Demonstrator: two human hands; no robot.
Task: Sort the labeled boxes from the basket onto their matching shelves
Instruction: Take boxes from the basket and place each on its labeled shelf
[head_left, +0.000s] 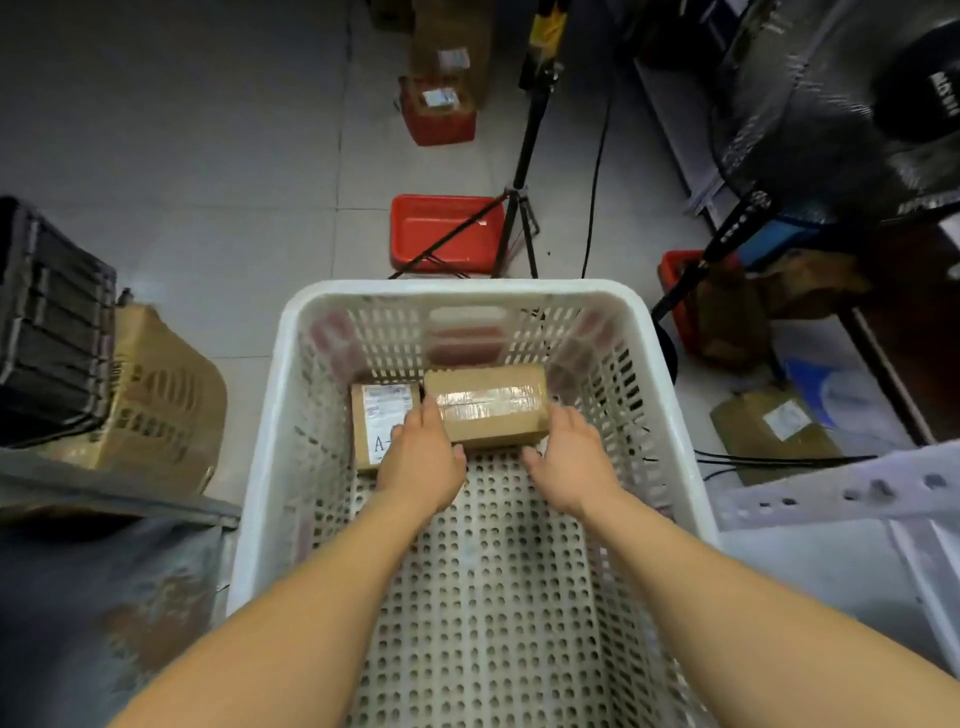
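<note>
A white perforated plastic basket (270, 415) fills the lower middle of the head view. Two cardboard boxes lie at its far end. The taped brown box (488, 402) sits on the right, its label hidden. To its left lies a smaller labeled box (382, 415) with a white sticker that starts with "A-". My left hand (423, 457) presses against the taped box's left end and partly covers the labeled box. My right hand (569, 454) cups the taped box's right end. Both hands grip the taped box between them.
Beyond the basket stand a red tray (441, 234) and a black tripod (519, 218). A red bin with a parcel (436, 111) is farther back. A black crate (52, 322) and cardboard sit left. A metal shelf frame (831, 499), a fan and parcels are right.
</note>
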